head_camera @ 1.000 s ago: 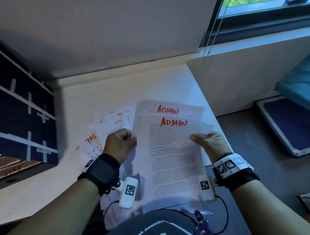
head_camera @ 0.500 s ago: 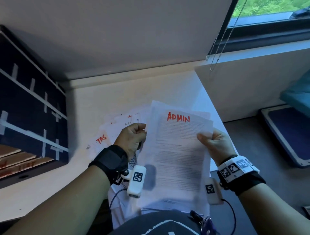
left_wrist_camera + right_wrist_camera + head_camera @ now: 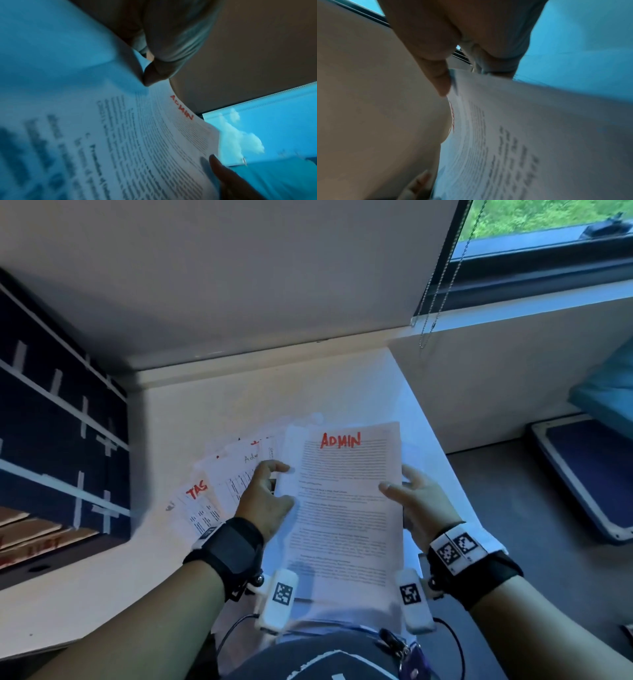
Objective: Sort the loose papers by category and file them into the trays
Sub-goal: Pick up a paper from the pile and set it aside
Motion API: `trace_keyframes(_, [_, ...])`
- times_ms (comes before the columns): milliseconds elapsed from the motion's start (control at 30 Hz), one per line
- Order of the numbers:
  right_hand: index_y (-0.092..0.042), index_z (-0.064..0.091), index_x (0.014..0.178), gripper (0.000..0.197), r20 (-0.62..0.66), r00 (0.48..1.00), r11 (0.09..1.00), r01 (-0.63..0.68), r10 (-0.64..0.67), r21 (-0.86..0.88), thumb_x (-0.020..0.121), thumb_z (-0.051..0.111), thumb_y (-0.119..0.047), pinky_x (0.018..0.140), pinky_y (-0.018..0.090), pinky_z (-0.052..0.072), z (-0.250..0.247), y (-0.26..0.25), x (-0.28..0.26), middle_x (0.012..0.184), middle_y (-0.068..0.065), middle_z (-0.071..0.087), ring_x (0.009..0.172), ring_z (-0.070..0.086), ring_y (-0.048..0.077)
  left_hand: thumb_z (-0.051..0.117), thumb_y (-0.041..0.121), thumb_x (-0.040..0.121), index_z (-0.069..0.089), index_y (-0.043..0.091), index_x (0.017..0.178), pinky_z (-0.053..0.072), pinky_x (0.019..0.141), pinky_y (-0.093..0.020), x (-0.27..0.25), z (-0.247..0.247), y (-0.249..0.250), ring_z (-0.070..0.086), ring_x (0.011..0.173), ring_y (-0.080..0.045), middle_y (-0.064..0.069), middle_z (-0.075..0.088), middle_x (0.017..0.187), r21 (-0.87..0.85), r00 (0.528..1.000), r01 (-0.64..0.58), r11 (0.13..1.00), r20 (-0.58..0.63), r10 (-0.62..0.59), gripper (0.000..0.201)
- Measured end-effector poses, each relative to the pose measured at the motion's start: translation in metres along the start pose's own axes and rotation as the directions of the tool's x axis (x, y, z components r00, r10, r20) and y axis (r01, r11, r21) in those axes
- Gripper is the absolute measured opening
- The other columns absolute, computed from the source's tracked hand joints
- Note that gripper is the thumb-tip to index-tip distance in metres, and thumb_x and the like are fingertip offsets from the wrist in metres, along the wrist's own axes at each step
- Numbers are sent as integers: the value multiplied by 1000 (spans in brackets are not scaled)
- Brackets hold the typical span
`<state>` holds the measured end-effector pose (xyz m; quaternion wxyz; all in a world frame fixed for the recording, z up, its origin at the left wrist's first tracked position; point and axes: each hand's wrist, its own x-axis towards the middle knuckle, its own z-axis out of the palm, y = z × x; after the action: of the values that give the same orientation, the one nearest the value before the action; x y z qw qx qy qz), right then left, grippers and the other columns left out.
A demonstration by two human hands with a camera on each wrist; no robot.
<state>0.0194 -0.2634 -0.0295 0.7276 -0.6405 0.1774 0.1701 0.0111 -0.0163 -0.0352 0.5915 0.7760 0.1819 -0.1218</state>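
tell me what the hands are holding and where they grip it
Both hold the ADMIN papers: left hand pinches the left edge, right hand the right edge, about mid-height.

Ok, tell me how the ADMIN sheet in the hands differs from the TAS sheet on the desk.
The ADMIN sheet is held up between the left hand and right hand; the TAS sheet lies on the desk in a fanned pile.
The ADMIN sheet shows dense lines of text; the TAS sheet shows what look like table columns.
Both are white with a red handwritten label at the top.

White ADMIN sheet (image 3: pixel 346 508) — red lettering; black wristbands (image 3: pixel 229 546)
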Motion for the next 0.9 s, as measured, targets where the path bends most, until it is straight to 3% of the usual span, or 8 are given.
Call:
trace_keyframes(100, [-26, 59, 128, 51, 220, 975, 986, 70, -36, -149, 79, 72, -27, 78, 50, 59, 10, 2, -14, 115, 6, 72, 103, 69, 33, 55, 1, 92, 68, 23, 94, 39, 59, -22, -6, 8, 6, 52, 59, -13, 8, 65, 85, 124, 996, -45, 991, 80, 35, 26])
trace_keyframes(167, [-44, 49, 137, 72, 321, 947, 958, 91, 0, -270, 71, 77, -41, 91, 49, 55, 23, 6, -21, 126, -6, 66, 111, 66, 25, 63, 16, 93, 71, 21, 100, 45, 70, -18, -9, 15, 16, 62, 79, 1, 14, 69, 92, 164, 986, -88, 983, 156, 62, 12])
trace_keyframes(267, [-38, 34, 149, 87, 217, 969, 683, 235, -115, -691, 74, 76, -47, 104, 40, 47, 40, 14, -19, 141, -9, 50, 121, 56, 15, 63, 25, 95, 63, 20, 125, 41, 91, -17, -9, 20, 26, 58, 113, -4, 12, 63, 121, 248, 973, -154, 956, 207, 103, 30])
trace_keyframes(333, [-30, 47, 137, 63, 61, 977, 724, 191, -202, -663, 80, 75, -38, 88, 28, 53, 37, 12, -11, 125, -6, 63, 105, 64, 12, 59, 16, 97, 46, 22, 142, 39, 101, -23, -7, 15, 26, 49, 130, -14, 5, 52, 140, 280, 985, -137, 950, 137, 102, 47])
trace_keyframes(467, [-17, 63, 111, 32, -229, 951, 790, 24, -207, -612, 84, 73, -31, 76, 35, 58, 2, 10, 17, 92, -2, 72, 81, 71, 18, 53, 0, 96, 21, 21, 157, 53, 61, -16, 6, -2, 18, 59, 118, -38, -11, 48, 149, 89, 996, 79, 993, 43, -83, 72])
trace_keyframes(567, [-10, 66, 104, 27, -314, 941, 857, -55, -127, -513, 83, 75, -24, 71, 45, 61, -15, 4, 33, 80, 1, 68, 72, 71, 23, 63, -9, 89, 48, 4, 142, 58, 87, -38, 11, -3, 15, 67, 105, -32, -12, 61, 134, -115, 987, 161, 980, 27, -159, 57])
trace_keyframes(667, [-22, 62, 112, 39, -298, 946, 811, -70, -131, -581, 79, 78, -36, 81, 42, 59, -25, -6, 41, 94, 0, 70, 82, 70, 19, 70, -11, 83, 67, -4, 110, 60, 76, -34, 10, -3, 14, 70, 78, -25, -17, 74, 98, -195, 985, 171, 966, 33, -168, 27])
trace_keyframes(900, [-32, 47, 142, 70, 262, 892, 346, 393, -368, -852, 79, 77, -43, 102, 25, 35, 16, -81, 32, 136, -9, 51, 123, 48, 11, 88, 1, 67, 65, -2, 84, 58, 65, -35, -2, -7, 20, 71, 70, -25, -12, 73, 77, -63, 996, 38, 997, 86, -32, 29])
